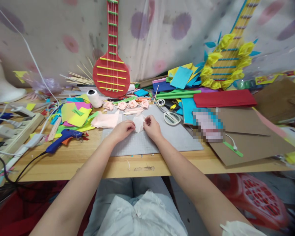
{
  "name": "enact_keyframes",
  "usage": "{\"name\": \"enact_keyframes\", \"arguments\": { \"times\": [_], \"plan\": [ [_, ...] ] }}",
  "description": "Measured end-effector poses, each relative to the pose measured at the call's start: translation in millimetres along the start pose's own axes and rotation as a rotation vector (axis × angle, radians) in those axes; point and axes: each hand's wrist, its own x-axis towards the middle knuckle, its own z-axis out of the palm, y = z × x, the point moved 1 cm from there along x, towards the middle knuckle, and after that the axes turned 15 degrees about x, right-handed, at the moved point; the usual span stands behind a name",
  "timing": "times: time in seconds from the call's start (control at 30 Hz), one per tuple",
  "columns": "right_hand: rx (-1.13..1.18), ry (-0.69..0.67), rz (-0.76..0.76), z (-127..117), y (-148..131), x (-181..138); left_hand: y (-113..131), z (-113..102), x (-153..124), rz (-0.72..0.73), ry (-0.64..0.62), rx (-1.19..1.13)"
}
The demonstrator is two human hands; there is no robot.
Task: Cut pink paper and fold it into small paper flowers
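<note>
Item: paper piece (139, 124), pinched between left hand (123, 129) and right hand (151, 127) over grey mat (167, 137), desk's front edge; uneven pulling could tear it.

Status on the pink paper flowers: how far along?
Done: four pink paper flowers sit in a row behind the grey mat. In hand: left hand and right hand both pinch a pale paper piece over the mat. Left: flat pink paper sheets lie unfolded at the mat's left edge.
</note>
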Motion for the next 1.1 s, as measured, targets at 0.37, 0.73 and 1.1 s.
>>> {"name": "enact_keyframes", "arguments": {
  "times": [0.37,0.73,1.1],
  "plan": [
    [-0.011,-0.145,-0.068,7,-2,-5,18,-7,-11,0.194,0.029,0.341],
    [-0.136,-0.300,-0.152,8,-3,-6,6,1,2,-0.061,-0.021,0.158],
    [-0.157,-0.336,-0.169,8,-3,-6,7,12,11,-0.094,0.001,0.189]
  ]
}}
